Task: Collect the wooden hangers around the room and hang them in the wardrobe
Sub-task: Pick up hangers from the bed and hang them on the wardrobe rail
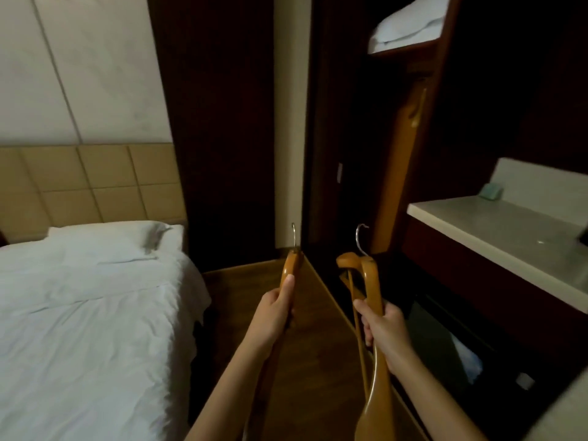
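Observation:
My left hand (274,315) grips a wooden hanger (290,265) seen edge-on, its metal hook pointing up. My right hand (383,329) holds a second wooden hanger (372,281) with a silver hook, its arm running down toward the bottom edge. Both are raised in front of the open dark wardrobe (366,154). Inside the wardrobe another wooden hanger (404,148) hangs high up, edge-on and dim. How it hangs is hidden in the dark.
A bed with white linen (89,313) and a tan padded headboard fills the left. Folded white bedding (410,27) lies on the wardrobe's top shelf. A pale countertop (509,230) with a small green item stands right, over a dark cabinet. Wooden floor lies between.

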Tool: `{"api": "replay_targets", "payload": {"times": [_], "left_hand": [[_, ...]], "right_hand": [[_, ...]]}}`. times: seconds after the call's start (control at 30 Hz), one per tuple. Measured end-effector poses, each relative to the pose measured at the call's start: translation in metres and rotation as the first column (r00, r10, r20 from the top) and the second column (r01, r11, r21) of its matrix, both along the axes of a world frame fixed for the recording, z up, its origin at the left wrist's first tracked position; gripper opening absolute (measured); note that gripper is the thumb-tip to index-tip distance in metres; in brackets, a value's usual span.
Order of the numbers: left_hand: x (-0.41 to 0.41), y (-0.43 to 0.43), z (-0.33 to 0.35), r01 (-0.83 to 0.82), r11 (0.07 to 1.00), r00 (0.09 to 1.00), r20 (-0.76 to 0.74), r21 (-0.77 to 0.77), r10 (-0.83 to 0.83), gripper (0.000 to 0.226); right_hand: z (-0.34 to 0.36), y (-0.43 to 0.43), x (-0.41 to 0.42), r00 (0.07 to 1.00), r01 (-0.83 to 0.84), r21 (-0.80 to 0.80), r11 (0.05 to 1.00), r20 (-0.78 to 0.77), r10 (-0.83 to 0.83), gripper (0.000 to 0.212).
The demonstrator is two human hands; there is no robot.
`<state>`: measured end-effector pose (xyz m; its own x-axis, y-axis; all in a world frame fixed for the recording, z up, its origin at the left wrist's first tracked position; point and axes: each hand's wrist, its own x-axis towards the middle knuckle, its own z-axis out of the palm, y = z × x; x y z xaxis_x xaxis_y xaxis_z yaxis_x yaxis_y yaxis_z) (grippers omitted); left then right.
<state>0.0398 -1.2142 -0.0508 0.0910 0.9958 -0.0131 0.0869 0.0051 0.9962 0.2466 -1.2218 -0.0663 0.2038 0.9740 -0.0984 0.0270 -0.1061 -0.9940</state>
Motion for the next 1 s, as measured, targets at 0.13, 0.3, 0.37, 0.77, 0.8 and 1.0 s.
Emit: {"api": "replay_targets", "payload": {"times": [0.13,0.3,0.37,0.77,0.8,1.0], "left_hand": [[0.004,0.095,-0.006,-0.046,0.999,0.999,-0.002,0.005,0.046,0.053],[0.007,0.241,-0.021,-0.011,0.999,0.999,-0.031,0.031,0.012,0.054],[0.012,0.308,-0.021,0.03,0.999,0.999,-0.041,0.016,-0.029,0.057],[0.069,0.623,0.031,0.34,0.94,0.938,-0.086,0.031,-0.337,0.058],[0.077,0.648,0.035,0.373,0.926,0.925,-0.097,0.054,-0.366,0.057],[0.136,0.781,0.053,0.469,0.868,0.883,-0.093,0.165,-0.46,0.056]], "right_hand": [[-0.012,0.099,-0.003,1.0,-0.026,0.01,1.0,-0.015,0.026,0.018],[-0.026,0.233,-0.01,1.0,0.013,0.016,1.0,-0.025,-0.012,0.015],[-0.025,0.293,-0.011,0.998,0.059,0.014,0.998,-0.018,-0.058,0.017],[0.027,0.552,0.034,0.943,0.333,0.068,0.941,-0.045,-0.33,0.019],[0.028,0.572,0.04,0.936,0.351,0.081,0.933,-0.044,-0.349,0.019],[0.027,0.698,0.076,0.881,0.473,0.129,0.872,-0.065,-0.468,0.017]]}}
